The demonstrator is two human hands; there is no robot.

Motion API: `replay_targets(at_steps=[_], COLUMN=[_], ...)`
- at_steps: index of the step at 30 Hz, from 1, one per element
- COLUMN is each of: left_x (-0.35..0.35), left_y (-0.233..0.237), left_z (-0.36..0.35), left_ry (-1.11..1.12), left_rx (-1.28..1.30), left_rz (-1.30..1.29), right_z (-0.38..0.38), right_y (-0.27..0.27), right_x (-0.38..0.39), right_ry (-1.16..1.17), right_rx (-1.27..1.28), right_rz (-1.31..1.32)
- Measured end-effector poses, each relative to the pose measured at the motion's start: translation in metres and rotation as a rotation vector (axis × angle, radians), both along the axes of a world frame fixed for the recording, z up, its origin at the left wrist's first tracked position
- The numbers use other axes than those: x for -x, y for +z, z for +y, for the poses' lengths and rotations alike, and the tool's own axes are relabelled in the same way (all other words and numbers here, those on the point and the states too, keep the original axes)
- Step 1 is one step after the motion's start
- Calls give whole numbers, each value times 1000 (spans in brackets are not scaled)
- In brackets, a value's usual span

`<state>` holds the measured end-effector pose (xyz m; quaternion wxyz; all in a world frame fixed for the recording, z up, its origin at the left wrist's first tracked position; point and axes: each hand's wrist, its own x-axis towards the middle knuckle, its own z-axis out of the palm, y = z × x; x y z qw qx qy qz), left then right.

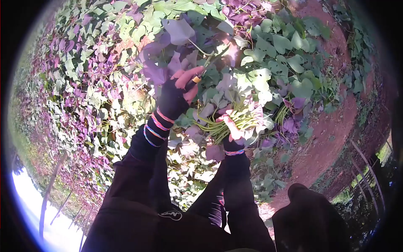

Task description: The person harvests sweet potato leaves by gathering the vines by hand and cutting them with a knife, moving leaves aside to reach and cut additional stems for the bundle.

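Note:
My left hand (184,86), in a dark fingerless sleeve, is closed around a cutting tool with a black and orange handle (195,79). Its slim dark blade points up and to the right among the leaves. A broad pale leaf (178,31) on a long stem reaches down to the blade. Lower and to the right, my right hand (231,127) grips a thick bunch of green leaf stems (245,119), their leaves partly hidden by the hand and the stems. Coloured bands circle both wrists.
Dense green and purple leafy vines (84,88) cover the ground ahead and to the left. Another cluster of stems (283,113) lies among leaves right of my right hand. A bare reddish soil path (323,143) runs along the right, with thin poles (363,180) beyond it.

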<state>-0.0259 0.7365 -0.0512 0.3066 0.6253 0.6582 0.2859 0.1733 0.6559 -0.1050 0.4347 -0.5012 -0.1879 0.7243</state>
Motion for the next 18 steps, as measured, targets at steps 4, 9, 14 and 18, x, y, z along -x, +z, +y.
replay_targets(at_steps=[4, 9, 14, 18], left_x=[-41, -24, -10, -25], left_y=[18, 20, 17, -124], left_z=[-16, 3, 41, 26], left_ry=[-283, -445, -416, 193], left_rx=[253, 214, 1179, 583], left_rz=[-306, -80, -383, -576], right_z=[25, 18, 31, 0], right_y=[18, 2, 41, -21], right_x=[-4, 11, 53, 51], right_ry=[352, 235, 23, -327], right_rx=[-715, 490, 260, 409], right_rz=[-633, 505, 889, 1016])
